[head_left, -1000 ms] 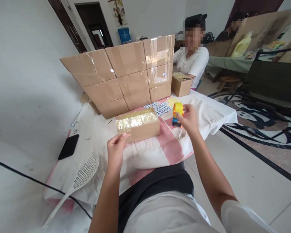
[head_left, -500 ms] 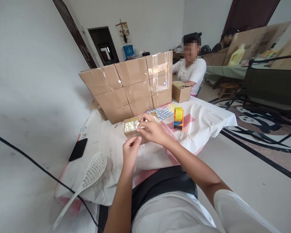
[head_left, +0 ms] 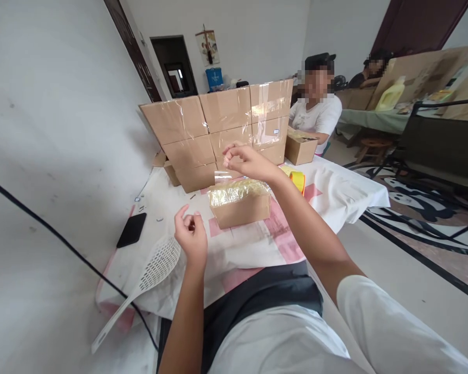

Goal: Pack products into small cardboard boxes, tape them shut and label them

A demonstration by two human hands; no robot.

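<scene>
A small cardboard box [head_left: 242, 212] sits on the table before me, with shiny, crinkled clear tape [head_left: 234, 191] across its top. My right hand [head_left: 244, 160] is raised above the box, thumb and fingertips pinched together. From them a short strip of clear tape [head_left: 223, 177] hangs down towards the box's top. To the left of the box, my left hand [head_left: 191, 231] is lifted, its fingers loosely curled and apart, holding nothing. A yellow and orange tape dispenser [head_left: 297, 182] stands beyond my right forearm, which partly hides it.
Taped cardboard boxes [head_left: 222, 130] form a wall behind the small box. A black phone [head_left: 131, 230] and a white plastic mesh scoop [head_left: 159, 264] lie at the left. Across the table a person [head_left: 315, 111] sits by another box [head_left: 302, 149]. A black cable [head_left: 62, 252] crosses at left.
My hands have moved apart: the right rose from the box with the tape strip, the left drew back leftwards. The view has shifted slightly, and the box's front now shows.
</scene>
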